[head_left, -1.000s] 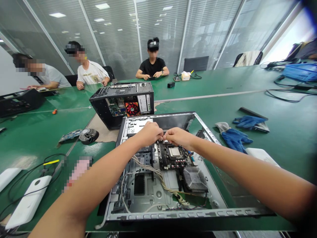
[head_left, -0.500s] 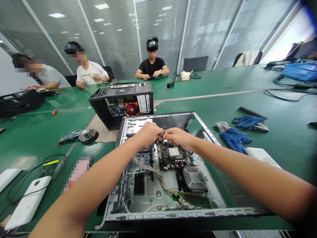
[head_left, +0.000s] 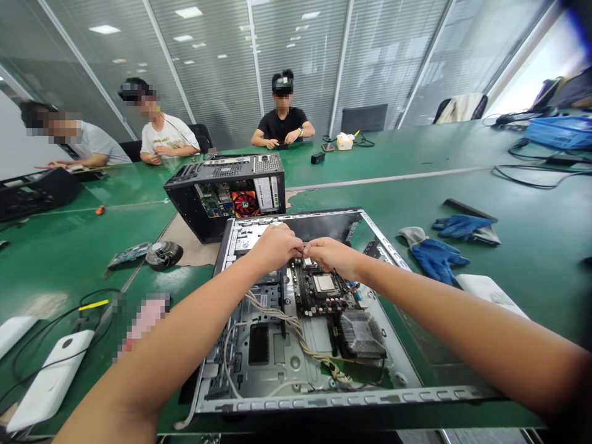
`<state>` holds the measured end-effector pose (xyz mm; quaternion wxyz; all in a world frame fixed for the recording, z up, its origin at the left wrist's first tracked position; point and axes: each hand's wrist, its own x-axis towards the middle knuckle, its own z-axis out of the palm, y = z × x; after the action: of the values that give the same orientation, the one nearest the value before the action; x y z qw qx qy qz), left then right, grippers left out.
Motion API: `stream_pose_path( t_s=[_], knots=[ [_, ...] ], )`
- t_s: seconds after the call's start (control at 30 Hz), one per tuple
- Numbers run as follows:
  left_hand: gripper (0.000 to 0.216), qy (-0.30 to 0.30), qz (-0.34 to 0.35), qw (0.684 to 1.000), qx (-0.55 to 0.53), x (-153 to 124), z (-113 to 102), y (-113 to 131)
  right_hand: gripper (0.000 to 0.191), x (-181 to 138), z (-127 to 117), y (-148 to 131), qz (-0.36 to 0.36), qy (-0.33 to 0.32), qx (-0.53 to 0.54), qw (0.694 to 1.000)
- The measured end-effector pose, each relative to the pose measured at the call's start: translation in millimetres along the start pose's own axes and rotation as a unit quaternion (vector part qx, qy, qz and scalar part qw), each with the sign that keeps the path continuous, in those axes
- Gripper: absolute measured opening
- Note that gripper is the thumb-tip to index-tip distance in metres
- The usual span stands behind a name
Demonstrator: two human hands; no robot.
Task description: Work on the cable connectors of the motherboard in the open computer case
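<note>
An opened computer case (head_left: 296, 398) lies flat in front of me. Inside it sits a dark motherboard (head_left: 303, 299) with a bare square processor (head_left: 324, 283) in its socket. My left hand (head_left: 280, 245) and my right hand (head_left: 325, 253) meet above the board's far edge, fingertips pinched close together. Whatever they pinch is too small or too covered to make out. Nearer to me, a finned heatsink (head_left: 361, 335) rests in the case. A bundle of beige cables (head_left: 303, 341) runs across the metal floor of the case, left of the heatsink.
Behind the case stands a second computer tower (head_left: 224, 185) with a red fan. Blue work gloves (head_left: 437, 258) and a white box-like object (head_left: 490, 293) lie to the right. At left are a round cooler (head_left: 164, 253), a circuit board (head_left: 127, 256) and a white power bank (head_left: 53, 379). Three people sit opposite.
Both my hands stay pinched together at nearly the same spot. The whole view has shifted very slightly. Across the table, the person in white has lowered a hand.
</note>
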<state>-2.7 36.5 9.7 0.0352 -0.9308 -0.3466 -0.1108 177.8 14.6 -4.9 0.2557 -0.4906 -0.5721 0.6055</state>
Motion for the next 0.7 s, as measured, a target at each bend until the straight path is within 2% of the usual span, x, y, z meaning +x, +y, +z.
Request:
stream_pose_path(
  t_s=[0.13, 0.3, 0.5, 0.7],
  knots=[
    [0.012, 0.002, -0.009, 1.0, -0.011, -0.9, 1.9, -1.6, 0.023, 0.9, -1.2, 0.8, -0.018, -0.013, -0.003, 1.0],
    [0.01, 0.002, -0.048, 0.999, -0.026, -0.2, 1.9, -0.9, 0.016, 4.8, -2.5, 5.4, -0.035, 0.009, -0.049, 0.998],
    [0.013, -0.016, -0.028, 0.999, -0.043, -0.3, 0.9, 1.7, 0.013, 7.6, -0.2, 9.0, -0.063, 0.025, -0.099, 0.993],
    [0.012, -0.006, -0.011, 0.999, -0.042, -1.9, 3.2, -1.9, 0.01, 2.6, 5.7, 5.1, -0.014, -0.001, -0.053, 0.998]
  ],
)
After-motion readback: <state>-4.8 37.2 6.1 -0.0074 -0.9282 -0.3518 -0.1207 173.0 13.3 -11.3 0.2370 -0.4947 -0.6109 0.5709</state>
